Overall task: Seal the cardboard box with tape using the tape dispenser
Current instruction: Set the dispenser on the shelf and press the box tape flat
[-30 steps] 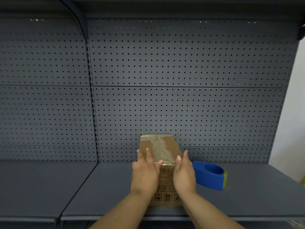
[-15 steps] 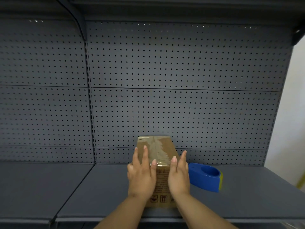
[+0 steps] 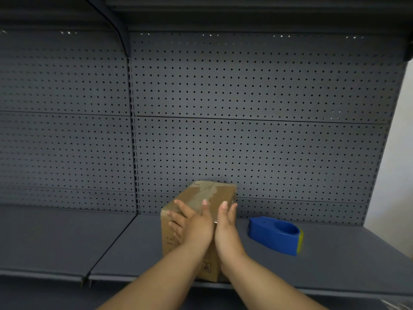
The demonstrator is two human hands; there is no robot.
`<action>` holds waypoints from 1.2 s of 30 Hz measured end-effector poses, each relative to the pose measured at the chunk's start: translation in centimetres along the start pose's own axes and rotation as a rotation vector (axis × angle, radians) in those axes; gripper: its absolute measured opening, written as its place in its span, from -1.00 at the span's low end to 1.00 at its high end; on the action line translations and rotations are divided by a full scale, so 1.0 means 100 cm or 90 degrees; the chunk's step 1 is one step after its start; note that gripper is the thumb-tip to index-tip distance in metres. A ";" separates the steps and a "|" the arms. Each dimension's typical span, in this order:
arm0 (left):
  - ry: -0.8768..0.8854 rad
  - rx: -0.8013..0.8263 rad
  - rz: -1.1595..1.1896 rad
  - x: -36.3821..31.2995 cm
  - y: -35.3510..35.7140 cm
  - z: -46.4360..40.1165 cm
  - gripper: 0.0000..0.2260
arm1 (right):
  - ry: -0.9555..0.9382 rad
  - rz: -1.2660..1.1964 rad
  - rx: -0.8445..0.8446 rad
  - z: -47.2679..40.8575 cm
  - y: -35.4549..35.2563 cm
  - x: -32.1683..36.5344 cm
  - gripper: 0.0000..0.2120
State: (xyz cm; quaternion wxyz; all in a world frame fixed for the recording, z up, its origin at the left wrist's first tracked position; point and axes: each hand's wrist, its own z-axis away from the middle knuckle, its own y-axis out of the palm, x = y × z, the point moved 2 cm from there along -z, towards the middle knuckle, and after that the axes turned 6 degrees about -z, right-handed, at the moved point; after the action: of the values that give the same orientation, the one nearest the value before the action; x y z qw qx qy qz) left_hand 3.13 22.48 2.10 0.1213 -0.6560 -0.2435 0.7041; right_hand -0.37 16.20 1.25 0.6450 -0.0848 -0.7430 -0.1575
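A small brown cardboard box [image 3: 201,195] stands on the grey shelf [image 3: 335,260], turned at an angle, with clear tape along its top seam. My left hand [image 3: 190,222] lies spread over its near corner, fingers on the top and the left face. Against the box's right side, my right hand [image 3: 225,227] presses flat with its fingers straight up. Both hands clasp the box between them. To the right, apart from the box, the blue tape dispenser [image 3: 274,236] with a yellow-green roll rests on the shelf; no hand touches it.
A dark grey pegboard back wall [image 3: 245,142] rises just behind the box. An upright seam [image 3: 134,153] divides this shelf bay from the one on the left. A pale wall [image 3: 400,153] borders the right end. The shelf's front edge runs below my forearms.
The box has been rotated, so one corner now points toward me and its left face shows. My left hand has slid over that corner; my right stays on the right side.
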 end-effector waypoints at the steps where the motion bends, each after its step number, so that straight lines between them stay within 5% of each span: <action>1: -0.029 0.003 0.032 -0.004 0.002 0.001 -0.26 | 0.002 -0.003 0.004 -0.001 -0.007 0.003 -0.40; 6: -0.055 -0.016 0.102 -0.001 0.006 -0.007 -0.10 | 0.023 0.016 -0.039 -0.029 -0.057 0.017 -0.44; 10: 0.034 -0.002 0.110 0.014 -0.002 -0.013 -0.12 | 0.014 0.107 -0.049 -0.061 -0.092 0.020 -0.43; 19: 0.060 0.208 0.106 0.044 -0.045 -0.069 -0.20 | -0.008 0.321 0.014 -0.124 -0.106 0.018 -0.47; 25: 0.065 0.293 0.170 0.049 -0.058 -0.103 -0.39 | 0.069 0.256 0.007 -0.123 -0.086 -0.001 -0.48; 28: 0.037 0.271 0.222 0.054 -0.063 -0.116 -0.68 | 0.071 0.223 -0.037 -0.113 -0.068 -0.011 -0.47; 32: 0.043 0.216 0.226 0.059 -0.068 -0.129 -0.46 | 0.038 0.184 -0.070 -0.101 -0.052 -0.020 -0.47; 36: 0.044 0.196 0.252 0.058 -0.065 -0.139 -0.54 | 0.045 0.172 -0.110 -0.098 -0.045 -0.026 -0.44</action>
State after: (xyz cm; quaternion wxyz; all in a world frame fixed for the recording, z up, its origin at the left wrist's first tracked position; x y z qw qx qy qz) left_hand 15.16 33.37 0.07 0.0881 -0.6885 0.0041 0.7198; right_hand 7.71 8.78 -0.71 0.6761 -0.2337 -0.6855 -0.1359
